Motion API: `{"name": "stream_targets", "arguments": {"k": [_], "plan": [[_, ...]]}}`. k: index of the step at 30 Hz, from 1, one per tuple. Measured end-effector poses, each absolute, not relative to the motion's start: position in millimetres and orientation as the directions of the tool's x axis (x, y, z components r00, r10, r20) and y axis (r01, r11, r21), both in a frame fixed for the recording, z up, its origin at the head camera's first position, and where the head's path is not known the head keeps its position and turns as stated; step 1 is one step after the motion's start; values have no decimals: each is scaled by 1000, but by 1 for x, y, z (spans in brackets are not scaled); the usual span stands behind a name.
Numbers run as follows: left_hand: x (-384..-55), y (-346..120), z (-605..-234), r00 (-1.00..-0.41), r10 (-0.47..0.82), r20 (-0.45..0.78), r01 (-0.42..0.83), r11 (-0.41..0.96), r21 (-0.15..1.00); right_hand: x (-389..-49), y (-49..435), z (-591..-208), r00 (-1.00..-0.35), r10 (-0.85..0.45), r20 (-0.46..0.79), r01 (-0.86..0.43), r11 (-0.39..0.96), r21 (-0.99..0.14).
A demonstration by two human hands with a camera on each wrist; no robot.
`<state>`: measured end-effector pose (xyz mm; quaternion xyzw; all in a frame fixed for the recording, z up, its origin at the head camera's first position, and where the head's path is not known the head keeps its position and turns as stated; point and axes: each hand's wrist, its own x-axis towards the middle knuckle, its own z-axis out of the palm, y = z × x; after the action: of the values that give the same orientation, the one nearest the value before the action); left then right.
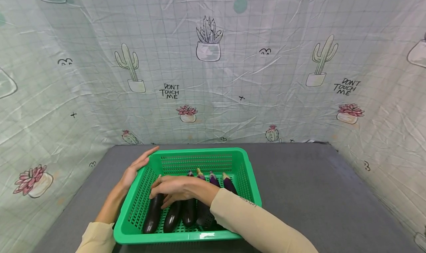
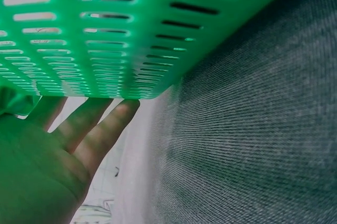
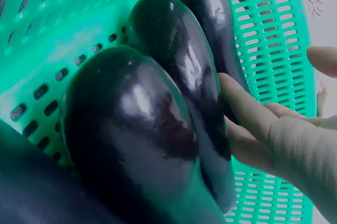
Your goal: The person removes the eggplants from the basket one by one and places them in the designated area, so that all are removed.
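A green plastic basket (image 1: 156, 239) holds several dark purple eggplants lying side by side. My right hand (image 1: 174, 188) reaches across it, spread over the leftmost eggplant (image 1: 152, 218). In the right wrist view the thumb (image 3: 247, 103) lies beside the second eggplant (image 3: 168, 40), while another fingertip (image 3: 322, 60) stands apart from the far eggplant (image 3: 208, 13). The forearm covers parts of the eggplants on the right. My left hand (image 1: 131, 173) rests along the outside of the basket's left wall, fingers extended; its fingers (image 2: 100, 140) show below the slotted wall in the left wrist view.
The basket stands on a dark grey cloth-covered table (image 1: 299, 194). Behind and along both sides hangs a pale curtain (image 1: 233, 79) printed with potted cacti. Grey tabletop extends to the basket's right.
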<state>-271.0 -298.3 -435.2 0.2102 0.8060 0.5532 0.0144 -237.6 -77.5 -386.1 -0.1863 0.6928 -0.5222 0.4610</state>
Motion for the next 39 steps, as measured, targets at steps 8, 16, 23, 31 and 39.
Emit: {"name": "stream_targets", "arguments": {"k": [8, 16, 23, 31, 39], "plan": [[-271, -299, -434, -914, 350, 207, 322, 312, 894, -237, -77, -386, -494, -738, -460, 235, 396, -888], [-271, -298, -435, -910, 352, 217, 332, 306, 892, -238, -78, -389, -484, -747, -456, 273, 366, -890], [-271, -298, -436, -914, 349, 209, 322, 307, 896, -236, -78, -390, -446, -771, -456, 338, 326, -883], [-270, -297, -435, -914, 354, 199, 305, 274, 912, -237, -76, -389, -473, -782, -407, 319, 279, -906], [-269, -298, -435, -916, 348, 199, 304, 277, 912, -237, -74, -385, -508, -787, -351, 284, 231, -931]]}}
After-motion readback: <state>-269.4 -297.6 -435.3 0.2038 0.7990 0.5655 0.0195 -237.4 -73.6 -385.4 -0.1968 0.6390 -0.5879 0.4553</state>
